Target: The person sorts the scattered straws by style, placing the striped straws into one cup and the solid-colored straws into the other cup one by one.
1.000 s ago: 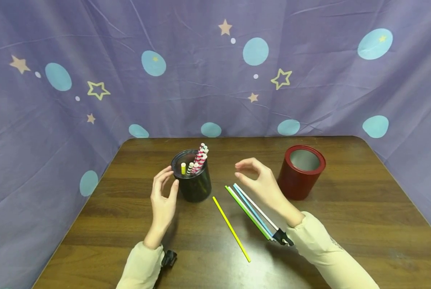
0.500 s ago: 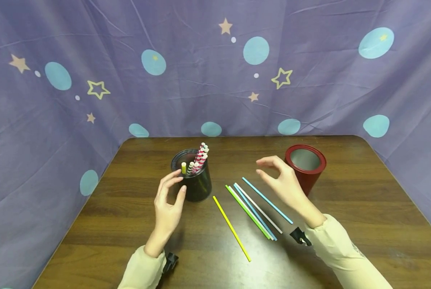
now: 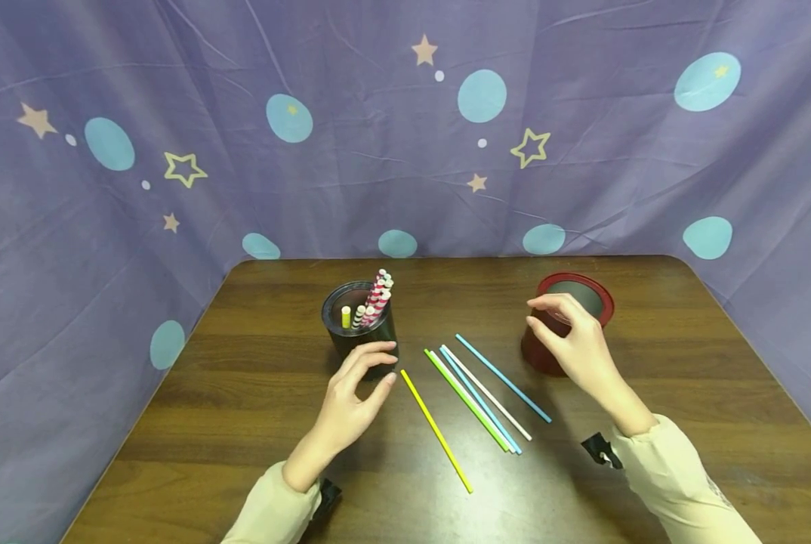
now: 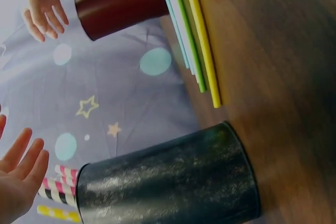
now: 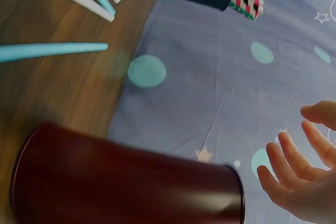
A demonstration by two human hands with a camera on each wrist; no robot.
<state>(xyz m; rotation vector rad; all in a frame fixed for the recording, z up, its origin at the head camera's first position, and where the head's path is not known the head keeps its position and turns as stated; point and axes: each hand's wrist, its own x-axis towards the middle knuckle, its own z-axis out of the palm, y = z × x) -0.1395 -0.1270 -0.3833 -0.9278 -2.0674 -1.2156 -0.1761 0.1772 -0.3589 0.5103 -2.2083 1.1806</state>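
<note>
My left hand [image 3: 351, 400] hovers in front of the black can [image 3: 343, 346], fingers gently bent and holding nothing. Out of that can stick striped pink straws [image 3: 380, 295] and a yellow-topped straw [image 3: 346, 317]. On the right, my right hand [image 3: 575, 344] is held in front of the red can [image 3: 540, 355], partly covering it. Its thumb and fingers are apart with nothing between them. In the right wrist view, that hand appears beyond the top end of the red can [image 5: 126, 182], apart from it.
Between the cans lie several loose straws on the wooden table [image 3: 242, 423]: a yellow straw [image 3: 436, 431] nearest the left hand, a green straw [image 3: 465, 400], white ones, and a blue straw [image 3: 503, 378] set apart at the right. A purple patterned cloth [image 3: 378, 151] hangs behind the table.
My right hand has moved rightward to the red can, bringing the outer blue straw into view. My left hand has shifted right and nearer, from beside the black can to its front.
</note>
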